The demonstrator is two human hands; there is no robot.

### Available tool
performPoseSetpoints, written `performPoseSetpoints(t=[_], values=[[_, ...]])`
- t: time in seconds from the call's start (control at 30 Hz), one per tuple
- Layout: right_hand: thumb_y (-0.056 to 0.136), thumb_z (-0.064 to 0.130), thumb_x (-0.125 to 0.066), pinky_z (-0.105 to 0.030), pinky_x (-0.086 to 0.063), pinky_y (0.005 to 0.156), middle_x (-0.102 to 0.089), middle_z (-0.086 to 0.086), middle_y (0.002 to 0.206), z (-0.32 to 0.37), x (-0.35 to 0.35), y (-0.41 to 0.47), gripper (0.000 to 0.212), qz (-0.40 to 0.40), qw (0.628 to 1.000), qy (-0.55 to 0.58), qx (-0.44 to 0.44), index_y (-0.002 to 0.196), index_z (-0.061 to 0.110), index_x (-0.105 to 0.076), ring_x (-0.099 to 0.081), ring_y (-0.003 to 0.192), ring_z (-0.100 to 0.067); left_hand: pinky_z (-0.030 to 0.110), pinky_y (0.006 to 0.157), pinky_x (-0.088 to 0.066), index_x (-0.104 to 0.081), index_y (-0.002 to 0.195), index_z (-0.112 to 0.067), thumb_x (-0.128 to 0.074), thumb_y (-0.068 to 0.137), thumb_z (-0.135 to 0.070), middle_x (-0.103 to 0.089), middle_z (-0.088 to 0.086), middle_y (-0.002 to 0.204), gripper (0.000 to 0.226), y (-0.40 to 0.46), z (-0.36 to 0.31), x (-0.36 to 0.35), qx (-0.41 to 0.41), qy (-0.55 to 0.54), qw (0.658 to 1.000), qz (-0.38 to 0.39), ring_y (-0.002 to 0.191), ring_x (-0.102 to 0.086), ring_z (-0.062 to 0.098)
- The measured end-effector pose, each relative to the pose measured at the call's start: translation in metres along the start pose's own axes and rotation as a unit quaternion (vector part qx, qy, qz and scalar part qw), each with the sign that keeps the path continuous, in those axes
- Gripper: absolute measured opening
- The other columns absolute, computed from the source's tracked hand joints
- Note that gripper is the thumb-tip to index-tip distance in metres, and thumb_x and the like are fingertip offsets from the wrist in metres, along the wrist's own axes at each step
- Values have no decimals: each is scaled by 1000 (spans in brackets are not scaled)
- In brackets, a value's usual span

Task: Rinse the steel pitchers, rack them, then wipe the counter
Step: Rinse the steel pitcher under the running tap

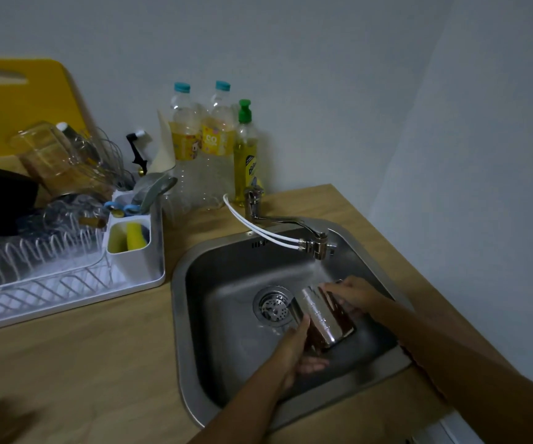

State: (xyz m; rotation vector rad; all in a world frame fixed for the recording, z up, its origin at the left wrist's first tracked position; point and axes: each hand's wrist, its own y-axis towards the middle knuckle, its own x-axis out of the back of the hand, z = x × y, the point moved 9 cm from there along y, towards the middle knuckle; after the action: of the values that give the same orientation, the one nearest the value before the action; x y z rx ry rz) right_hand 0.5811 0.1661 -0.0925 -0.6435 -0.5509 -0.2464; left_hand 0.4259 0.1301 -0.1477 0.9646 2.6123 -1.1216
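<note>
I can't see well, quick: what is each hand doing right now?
Left hand: closed on the steel pitcher, holding it from below.
Right hand: closed on the same pitcher's upper side, under the faucet stream.

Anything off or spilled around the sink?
No spill or damage shows. Both hands, left hand and right hand, hold the shiny steel pitcher on its side under the running chrome tap, inside the steel sink.

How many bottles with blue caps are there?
2. One blue-capped bottle stands against the wall behind the sink; the other is right beside it, next to the green-capped soap bottle.
</note>
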Motion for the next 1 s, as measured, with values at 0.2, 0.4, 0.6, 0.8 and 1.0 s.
performPoseSetpoints(t=[0.2, 0.4, 0.6, 0.8, 1.0], values=[[91, 51, -48, -23, -47, 55, -57, -7, 72, -26, -8, -5, 39, 19, 995, 97, -24, 78, 15, -53, -55, 60, -14, 27, 66, -50, -47, 116, -17, -46, 96, -27, -58, 0, 92, 22, -6, -18, 15, -50, 53, 996, -53, 78, -60, 15], [83, 45, -63, -46, -56, 83, -57, -16, 95, -53, -34, 10, 45, 72, 963, 250, -70, 115, 16, -50, -62, 90, -31, 42, 86, -50, -51, 108, -6, -50, 94, -14, -60, 11, 99, 16, -8, -30, 28, -93, 68, 986, -117, 89, -56, 22], [87, 27, -63, -40, -57, 77, -55, -18, 110, -53, -39, 6, 33, 89, 939, 326, -62, 115, 15, -48, -61, 102, -34, 21, 76, -45, -57, 109, -19, -51, 93, -11, -58, 4, 111, 19, -4, -46, 31, -132, 103, 976, -142, 95, -54, 13], [78, 20, -73, -28, -42, 64, -55, -6, 74, -55, -22, 2, 25, -9, 965, 261, 30, 73, 18, -49, -54, 68, -17, 28, 92, -34, -36, 141, -18, -43, 97, -5, -48, 2, 129, 47, 9, -53, 19, -125, 135, 975, -123, 115, -45, 16], [76, 19, -76, -27, -38, 61, -44, -1, 63, -40, 1, -5, 36, -59, 976, 169, 122, 67, 16, -41, -44, 62, -14, 23, 69, -40, -46, 113, -35, -39, 95, -2, -53, -5, 90, 38, 27, -37, 16, -76, 101, 985, -115, 78, -47, 11]])
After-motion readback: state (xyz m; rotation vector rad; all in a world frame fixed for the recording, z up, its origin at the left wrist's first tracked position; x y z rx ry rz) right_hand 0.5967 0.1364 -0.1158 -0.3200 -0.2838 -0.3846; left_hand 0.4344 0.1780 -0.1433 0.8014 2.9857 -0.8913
